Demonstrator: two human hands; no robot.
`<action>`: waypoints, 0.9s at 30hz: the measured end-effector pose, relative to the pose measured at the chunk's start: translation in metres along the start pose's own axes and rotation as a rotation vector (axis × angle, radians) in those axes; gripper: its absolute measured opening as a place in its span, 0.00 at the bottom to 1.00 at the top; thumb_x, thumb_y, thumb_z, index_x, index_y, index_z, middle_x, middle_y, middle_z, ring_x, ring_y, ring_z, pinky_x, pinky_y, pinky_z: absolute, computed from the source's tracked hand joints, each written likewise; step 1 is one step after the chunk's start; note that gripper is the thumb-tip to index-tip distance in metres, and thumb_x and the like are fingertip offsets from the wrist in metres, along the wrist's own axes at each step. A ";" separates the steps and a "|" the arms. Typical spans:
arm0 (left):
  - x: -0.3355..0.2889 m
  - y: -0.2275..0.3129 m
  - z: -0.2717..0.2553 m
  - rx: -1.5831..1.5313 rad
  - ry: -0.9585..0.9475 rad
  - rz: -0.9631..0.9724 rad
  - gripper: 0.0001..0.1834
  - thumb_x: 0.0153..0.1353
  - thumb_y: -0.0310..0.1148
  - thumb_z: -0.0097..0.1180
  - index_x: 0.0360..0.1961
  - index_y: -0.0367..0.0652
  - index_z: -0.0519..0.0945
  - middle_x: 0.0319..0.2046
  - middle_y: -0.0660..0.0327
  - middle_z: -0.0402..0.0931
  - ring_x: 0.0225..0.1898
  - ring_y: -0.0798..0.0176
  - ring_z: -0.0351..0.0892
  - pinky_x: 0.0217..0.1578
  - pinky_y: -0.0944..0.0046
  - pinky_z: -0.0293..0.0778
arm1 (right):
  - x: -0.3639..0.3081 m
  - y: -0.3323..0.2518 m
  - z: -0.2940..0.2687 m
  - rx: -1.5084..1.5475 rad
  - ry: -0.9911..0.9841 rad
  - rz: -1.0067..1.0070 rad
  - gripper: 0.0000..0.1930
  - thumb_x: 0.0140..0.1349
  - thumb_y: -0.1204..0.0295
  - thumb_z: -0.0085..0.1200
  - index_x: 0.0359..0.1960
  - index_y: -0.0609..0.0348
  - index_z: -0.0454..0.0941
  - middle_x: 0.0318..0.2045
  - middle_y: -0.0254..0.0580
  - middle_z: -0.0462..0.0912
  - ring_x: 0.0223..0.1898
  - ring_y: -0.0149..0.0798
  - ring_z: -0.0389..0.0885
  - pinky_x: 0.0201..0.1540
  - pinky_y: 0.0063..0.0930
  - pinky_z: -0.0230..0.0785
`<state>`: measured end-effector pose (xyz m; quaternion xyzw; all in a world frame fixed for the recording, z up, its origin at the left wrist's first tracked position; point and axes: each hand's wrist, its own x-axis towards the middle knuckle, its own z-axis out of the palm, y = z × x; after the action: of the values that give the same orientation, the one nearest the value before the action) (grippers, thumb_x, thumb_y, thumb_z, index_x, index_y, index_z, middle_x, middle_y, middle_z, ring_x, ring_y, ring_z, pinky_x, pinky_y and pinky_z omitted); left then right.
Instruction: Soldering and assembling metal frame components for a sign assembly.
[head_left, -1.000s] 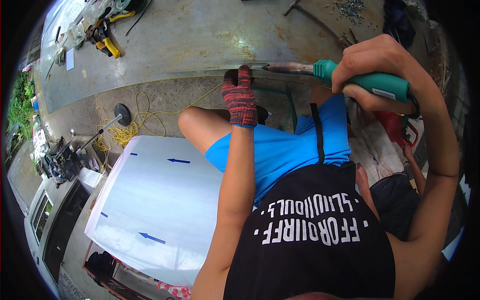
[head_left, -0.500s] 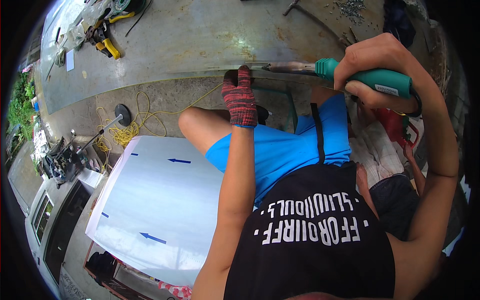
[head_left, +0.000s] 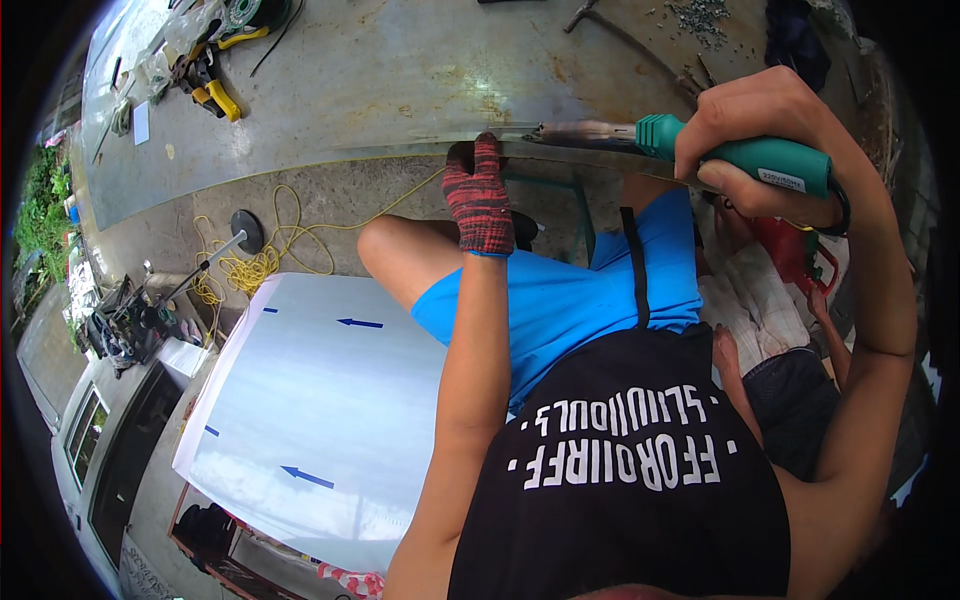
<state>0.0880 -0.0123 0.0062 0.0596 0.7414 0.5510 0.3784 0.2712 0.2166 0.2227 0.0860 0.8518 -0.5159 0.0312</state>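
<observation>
My right hand [head_left: 765,145], bare, is wrapped round the green handle of a soldering iron [head_left: 745,160]. Its metal shaft points left, and the dark tip lies low over the edge of a metal-topped table [head_left: 360,90]. Just left of that tip, my left hand [head_left: 480,195] wears a red-and-black knit glove. One gloved finger reaches onto the table edge while the others are curled beneath. Thin, pale strip-like pieces lie along the edge there; what the gloved fingers grip is too small to tell.
Yellow-handled pliers [head_left: 215,97] and a green spool [head_left: 255,12] lie far left on the table. Dark sticks [head_left: 640,50] and grey bits [head_left: 700,20] lie far right. Yellow cord [head_left: 250,268] coils on the floor near a large pale panel [head_left: 320,400]. Another person's hand [head_left: 820,305] shows at right.
The soldering iron and my right hand have shifted slightly to the right. My gloved left hand stays almost in place at the table edge.
</observation>
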 end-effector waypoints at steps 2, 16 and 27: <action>0.000 0.000 0.000 -0.004 -0.006 0.011 0.19 0.72 0.43 0.61 0.41 0.34 0.80 0.32 0.60 0.80 0.33 0.66 0.76 0.39 0.63 0.75 | 0.000 0.001 0.002 0.011 0.008 -0.002 0.11 0.48 0.73 0.58 0.35 0.60 0.85 0.27 0.45 0.85 0.27 0.44 0.85 0.33 0.34 0.78; -0.002 0.004 -0.001 -0.013 -0.020 -0.029 0.19 0.71 0.42 0.61 0.43 0.32 0.79 0.37 0.57 0.80 0.37 0.64 0.77 0.42 0.62 0.78 | 0.004 0.002 0.000 0.037 -0.006 -0.025 0.09 0.56 0.71 0.59 0.34 0.64 0.83 0.29 0.45 0.86 0.30 0.42 0.86 0.38 0.32 0.79; -0.002 0.005 -0.001 -0.086 -0.037 -0.037 0.19 0.71 0.42 0.61 0.45 0.32 0.79 0.39 0.57 0.80 0.39 0.64 0.78 0.43 0.62 0.79 | 0.004 0.001 0.001 0.024 -0.001 -0.048 0.08 0.57 0.71 0.60 0.34 0.64 0.83 0.28 0.45 0.86 0.30 0.43 0.86 0.38 0.33 0.79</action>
<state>0.0873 -0.0120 0.0120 0.0399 0.7110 0.5740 0.4042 0.2673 0.2170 0.2211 0.0655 0.8473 -0.5268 0.0182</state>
